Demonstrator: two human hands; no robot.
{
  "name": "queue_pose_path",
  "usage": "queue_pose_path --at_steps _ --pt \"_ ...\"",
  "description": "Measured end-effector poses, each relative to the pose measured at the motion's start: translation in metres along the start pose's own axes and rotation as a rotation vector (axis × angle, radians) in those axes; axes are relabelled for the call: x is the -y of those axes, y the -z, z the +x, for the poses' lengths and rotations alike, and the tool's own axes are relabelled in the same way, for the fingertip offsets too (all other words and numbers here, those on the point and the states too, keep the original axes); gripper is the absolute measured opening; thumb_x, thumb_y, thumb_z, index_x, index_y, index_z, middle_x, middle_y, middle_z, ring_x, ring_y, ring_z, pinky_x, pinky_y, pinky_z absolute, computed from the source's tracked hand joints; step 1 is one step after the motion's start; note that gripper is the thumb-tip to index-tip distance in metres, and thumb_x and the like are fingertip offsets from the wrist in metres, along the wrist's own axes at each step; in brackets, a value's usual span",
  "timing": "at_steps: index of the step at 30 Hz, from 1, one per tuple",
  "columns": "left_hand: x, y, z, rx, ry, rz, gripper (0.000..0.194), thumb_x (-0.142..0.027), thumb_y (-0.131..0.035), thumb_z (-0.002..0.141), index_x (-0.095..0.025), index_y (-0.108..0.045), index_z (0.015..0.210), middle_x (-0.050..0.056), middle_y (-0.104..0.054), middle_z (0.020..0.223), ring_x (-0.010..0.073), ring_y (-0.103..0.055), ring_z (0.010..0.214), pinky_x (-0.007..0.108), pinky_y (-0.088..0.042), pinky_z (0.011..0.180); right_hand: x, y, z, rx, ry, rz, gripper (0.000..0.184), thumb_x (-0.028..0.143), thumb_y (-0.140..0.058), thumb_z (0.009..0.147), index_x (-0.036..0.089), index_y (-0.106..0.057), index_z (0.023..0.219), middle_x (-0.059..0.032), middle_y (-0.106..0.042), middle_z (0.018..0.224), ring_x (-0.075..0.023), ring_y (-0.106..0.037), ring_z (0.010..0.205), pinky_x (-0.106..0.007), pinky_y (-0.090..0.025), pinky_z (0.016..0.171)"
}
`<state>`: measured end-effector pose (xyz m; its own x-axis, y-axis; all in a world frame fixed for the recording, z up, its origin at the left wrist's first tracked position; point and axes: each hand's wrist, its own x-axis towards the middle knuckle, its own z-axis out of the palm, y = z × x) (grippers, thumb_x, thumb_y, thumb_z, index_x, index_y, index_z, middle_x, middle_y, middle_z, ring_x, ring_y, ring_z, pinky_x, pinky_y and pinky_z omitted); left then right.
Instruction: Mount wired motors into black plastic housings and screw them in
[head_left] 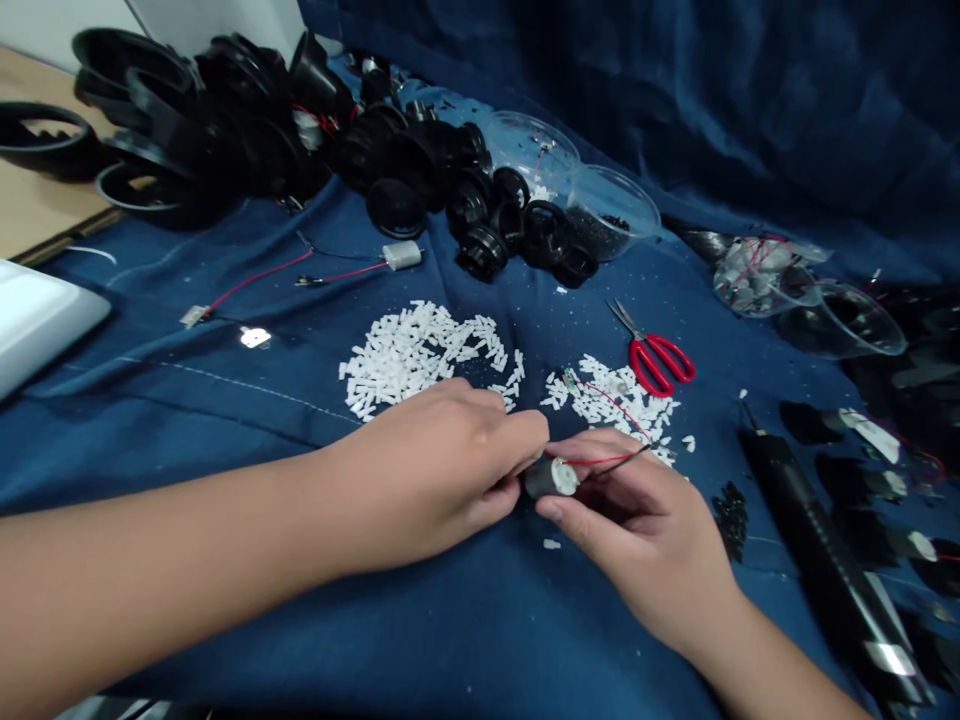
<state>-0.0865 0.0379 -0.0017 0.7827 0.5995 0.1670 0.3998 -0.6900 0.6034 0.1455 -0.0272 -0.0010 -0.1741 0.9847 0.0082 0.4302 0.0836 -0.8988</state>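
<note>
A small cylindrical motor (551, 478) with a dark body and a white end cap is between my hands. My right hand (637, 530) grips it between thumb and fingers. A red wire and a dark wire run from its white end over my right fingers; the red one leads towards a small green board (571, 380). My left hand (457, 460) is closed in a pinch at the motor's left end; its fingertips and anything in them are hidden. Beyond my hands lie a left pile of small white plastic pieces (397, 360) and a right pile (600, 400).
Red-handled scissors (660, 362) lie beyond my right hand. A black electric screwdriver (817, 540) and several dark motor parts are at right. Black plastic housings (420, 160) and clear tubs (615, 215) line the back. A loose wired motor (403, 255) lies at left on blue cloth.
</note>
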Motion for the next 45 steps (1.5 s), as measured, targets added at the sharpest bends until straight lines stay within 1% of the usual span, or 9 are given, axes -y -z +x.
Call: queue_pose_path --at_steps 3,8,15,17,21,32,37,41,45 --pt "0.000 0.001 0.000 0.020 0.016 0.017 0.019 -0.019 -0.067 0.095 -0.020 -0.051 0.085 -0.004 -0.054 0.073 0.0168 -0.054 0.070 0.033 -0.035 0.072 -0.003 0.000 -0.002 -0.006 0.056 -0.092 0.028 0.031 -0.084 0.090 0.034 -0.076 0.117 -0.0014 -0.074 0.114 -0.0168 -0.074 0.095 -0.027 -0.064 0.077" --pt "0.000 0.002 0.001 0.007 0.052 -0.061 0.021 -0.016 -0.068 0.092 -0.021 -0.049 0.084 -0.006 -0.055 0.072 0.0149 -0.055 0.069 0.032 -0.036 0.072 -0.005 -0.001 -0.006 -0.001 0.051 -0.093 0.028 0.031 -0.082 0.092 0.033 -0.075 0.120 -0.0018 -0.074 0.118 -0.0174 -0.076 0.091 -0.029 -0.065 0.071" --pt "0.001 0.002 0.001 0.013 0.072 -0.063 0.025 -0.016 -0.070 0.089 -0.021 -0.047 0.081 -0.007 -0.054 0.070 0.0138 -0.053 0.065 0.031 -0.032 0.066 -0.001 -0.007 -0.001 -0.007 0.246 -0.208 0.026 0.023 -0.079 0.095 0.027 -0.073 0.120 0.0006 -0.076 0.112 -0.0136 -0.072 0.106 -0.026 -0.060 0.092" --pt "0.002 0.001 0.002 0.002 0.073 -0.067 0.024 -0.016 -0.070 0.089 -0.022 -0.048 0.082 -0.007 -0.056 0.071 0.0140 -0.054 0.065 0.030 -0.031 0.064 -0.001 -0.008 0.001 -0.013 0.279 -0.196 0.026 0.022 -0.079 0.095 0.025 -0.072 0.119 0.0008 -0.076 0.111 -0.0123 -0.072 0.105 -0.025 -0.059 0.093" --pt "0.003 0.001 0.002 0.013 0.075 -0.059 0.025 -0.017 -0.071 0.090 -0.022 -0.047 0.082 -0.006 -0.059 0.074 0.0145 -0.055 0.066 0.031 -0.032 0.065 -0.004 -0.009 0.001 -0.032 0.285 -0.178 0.026 0.021 -0.080 0.093 0.023 -0.070 0.118 0.0005 -0.074 0.106 -0.0115 -0.071 0.100 -0.025 -0.057 0.089" --pt "0.002 0.003 0.002 0.044 0.109 -0.023 0.024 -0.017 -0.072 0.088 -0.022 -0.048 0.085 -0.005 -0.062 0.075 0.0166 -0.057 0.067 0.030 -0.033 0.065 -0.003 -0.013 0.001 -0.005 0.316 -0.157 0.027 0.015 -0.076 0.094 0.021 -0.068 0.118 -0.0001 -0.072 0.106 -0.0129 -0.068 0.100 -0.030 -0.056 0.088" --pt "-0.002 0.005 0.003 0.029 0.045 0.050 0.020 -0.016 -0.067 0.092 -0.022 -0.050 0.085 -0.004 -0.061 0.072 0.0168 -0.057 0.064 0.032 -0.037 0.070 -0.001 -0.013 0.003 0.006 0.320 -0.152 0.024 0.012 -0.075 0.093 0.022 -0.067 0.113 -0.0004 -0.071 0.103 -0.0133 -0.068 0.095 -0.029 -0.054 0.086" --pt "-0.004 0.006 0.002 0.049 0.046 0.106 0.016 -0.017 -0.066 0.094 -0.021 -0.052 0.089 -0.003 -0.065 0.077 0.0174 -0.061 0.068 0.033 -0.040 0.074 -0.001 -0.014 0.005 -0.018 0.294 -0.143 0.016 0.019 -0.075 0.093 0.022 -0.069 0.107 -0.0014 -0.072 0.100 -0.0147 -0.068 0.088 -0.030 -0.054 0.079" --pt "-0.006 0.014 0.000 0.096 0.033 0.199 0.002 -0.022 -0.060 0.096 -0.021 -0.060 0.095 0.001 -0.066 0.083 0.0205 -0.062 0.076 0.036 -0.043 0.077 -0.002 -0.016 0.007 -0.028 0.267 -0.127 0.018 0.025 -0.074 0.093 0.019 -0.071 0.109 -0.0044 -0.072 0.099 -0.0172 -0.068 0.087 -0.033 -0.057 0.081"
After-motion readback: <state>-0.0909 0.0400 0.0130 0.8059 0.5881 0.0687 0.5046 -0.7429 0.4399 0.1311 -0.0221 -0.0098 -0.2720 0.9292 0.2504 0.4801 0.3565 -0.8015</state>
